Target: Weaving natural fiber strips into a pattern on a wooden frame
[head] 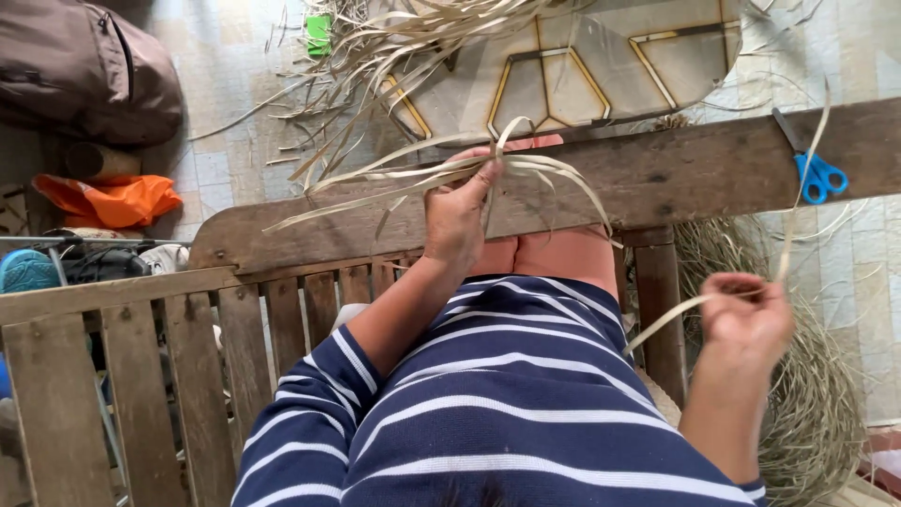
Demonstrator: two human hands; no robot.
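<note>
My left hand [457,214] is closed around a bundle of pale dried leaf strips [413,176] that fan out to the left over the wooden bench rail [657,174]. Out to the right, my right hand [744,319] pinches a single long strip [798,197], which rises up past the rail and also trails back toward my lap. Both hands sit above my knees and a blue-and-white striped shirt.
Blue-handled scissors [815,169] lie on the rail at the right. A heap of loose strips [394,47] covers the tiled floor beyond, and a mound of dry fibres [817,413] lies beside the bench. An orange cloth [113,199] and brown bag [84,66] sit at left.
</note>
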